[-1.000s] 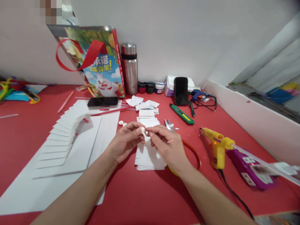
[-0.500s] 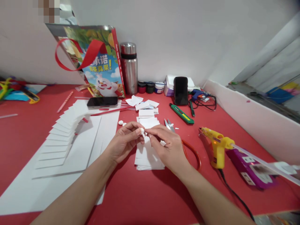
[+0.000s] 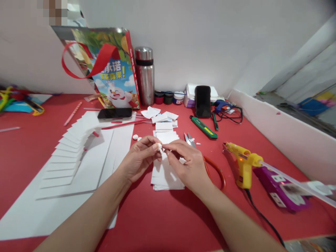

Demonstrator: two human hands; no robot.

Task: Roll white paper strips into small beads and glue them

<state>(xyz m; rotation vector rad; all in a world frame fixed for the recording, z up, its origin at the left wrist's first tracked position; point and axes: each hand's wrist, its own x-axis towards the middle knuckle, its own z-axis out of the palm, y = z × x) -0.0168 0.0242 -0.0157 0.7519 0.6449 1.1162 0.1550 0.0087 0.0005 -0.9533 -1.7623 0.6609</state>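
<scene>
Between the thumb and fingers of my left hand (image 3: pixel 143 155) is a small white piece (image 3: pixel 160 147), its exact kind too small to make out. My right hand (image 3: pixel 187 161) is closed in a pinch at the piece's right side, fingertips touching or very near it. Below both hands lies a stack of white paper strips (image 3: pixel 166 175). Orange-handled scissors (image 3: pixel 215 171) lie partly hidden behind my right hand. Two small white lumps (image 3: pixel 135 137) rest beyond my left hand.
At left, a curved stair of white cards (image 3: pixel 63 157) stands on white board. A yellow glue gun (image 3: pixel 244 164) stands at right by a purple power strip (image 3: pixel 279 189). Further back are a green cutter (image 3: pixel 203 127), a phone (image 3: pixel 114 113), a steel bottle (image 3: pixel 145 77) and a gift bag (image 3: pixel 112 70).
</scene>
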